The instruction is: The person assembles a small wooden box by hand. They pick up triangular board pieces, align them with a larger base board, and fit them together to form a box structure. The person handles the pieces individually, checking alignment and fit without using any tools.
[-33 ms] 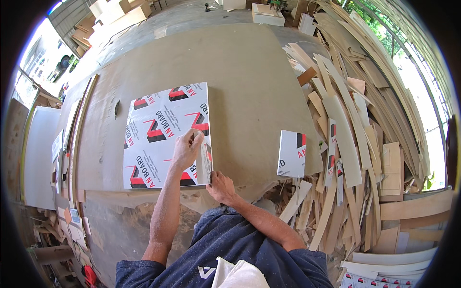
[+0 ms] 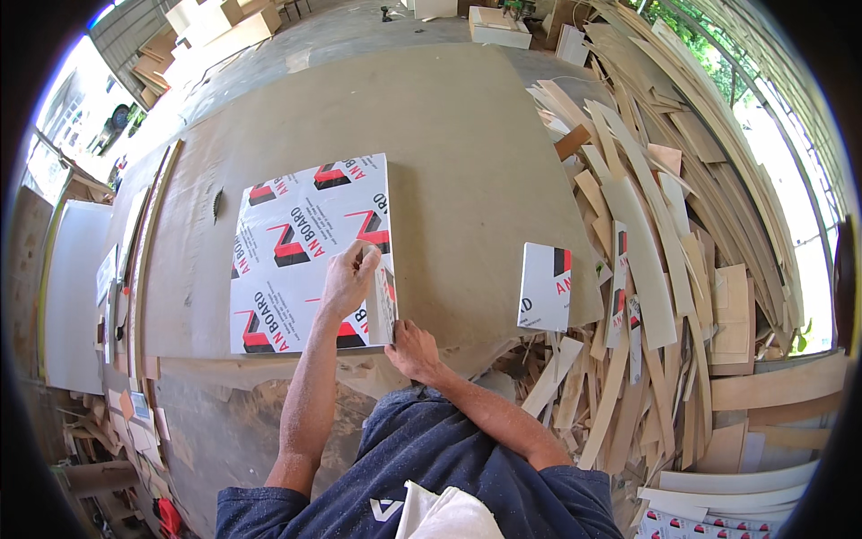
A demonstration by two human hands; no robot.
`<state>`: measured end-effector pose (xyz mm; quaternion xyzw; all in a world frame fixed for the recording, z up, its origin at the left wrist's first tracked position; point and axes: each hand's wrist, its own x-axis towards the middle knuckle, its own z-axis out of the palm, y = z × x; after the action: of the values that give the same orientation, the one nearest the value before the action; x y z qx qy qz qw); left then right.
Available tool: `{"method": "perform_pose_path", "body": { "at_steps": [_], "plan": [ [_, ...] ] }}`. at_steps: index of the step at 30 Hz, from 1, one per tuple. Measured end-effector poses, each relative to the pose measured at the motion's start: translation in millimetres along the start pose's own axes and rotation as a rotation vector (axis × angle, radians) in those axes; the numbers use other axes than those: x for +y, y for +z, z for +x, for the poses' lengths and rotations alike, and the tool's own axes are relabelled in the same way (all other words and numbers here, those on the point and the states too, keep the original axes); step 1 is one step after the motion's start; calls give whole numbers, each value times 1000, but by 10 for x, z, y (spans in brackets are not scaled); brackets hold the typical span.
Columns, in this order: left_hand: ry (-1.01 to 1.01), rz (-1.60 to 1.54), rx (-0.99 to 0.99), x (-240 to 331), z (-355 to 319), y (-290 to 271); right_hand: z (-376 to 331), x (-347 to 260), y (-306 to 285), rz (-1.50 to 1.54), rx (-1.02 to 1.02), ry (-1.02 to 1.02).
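Observation:
A square board, faced with white film printed in red and black, lies flat at the near side of a large tan work surface. My left hand is closed at its right edge, fingers pinched on the upper end of a narrow white printed strip. Whether that strip is loose film or a separate piece, I cannot tell. My right hand is curled at the board's near right corner, by the strip's lower end. What its fingers grip is hidden. A smaller white printed board lies apart to the right.
A big heap of wood strips and offcuts crowds the right side. Long narrow strips lie along the left edge of the work surface. Farther off stand pale boxes and a low white cabinet. A small dark object lies left of the board.

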<state>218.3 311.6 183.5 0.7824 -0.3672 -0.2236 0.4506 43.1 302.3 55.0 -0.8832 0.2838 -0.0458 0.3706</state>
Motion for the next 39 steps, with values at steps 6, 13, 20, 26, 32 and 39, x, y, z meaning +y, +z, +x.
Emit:
{"method": "perform_pose_path", "body": {
  "at_steps": [6, 13, 20, 26, 32, 39],
  "plan": [
    [-43, 153, -20, 88, -41, -36, 3, -8, -50, 27, 5, 0],
    [-31, -7, 97, 114, -347, -395, -134, -75, -256, 50, 133, -31],
    [-99, -795, 220, -171, -1399, -826, -443, -200, -708, 357, 267, -157],
    [-68, -1102, 399, -476, -2338, -654, -775, -311, -747, 657, 243, -307],
    [-95, -1181, 489, -480, -3047, -539, -1263, -460, -665, 964, 63, -301],
    [-102, -1239, 498, -504, -3608, -596, -1691, -577, -322, 1074, 24, -224]
  ]
}}
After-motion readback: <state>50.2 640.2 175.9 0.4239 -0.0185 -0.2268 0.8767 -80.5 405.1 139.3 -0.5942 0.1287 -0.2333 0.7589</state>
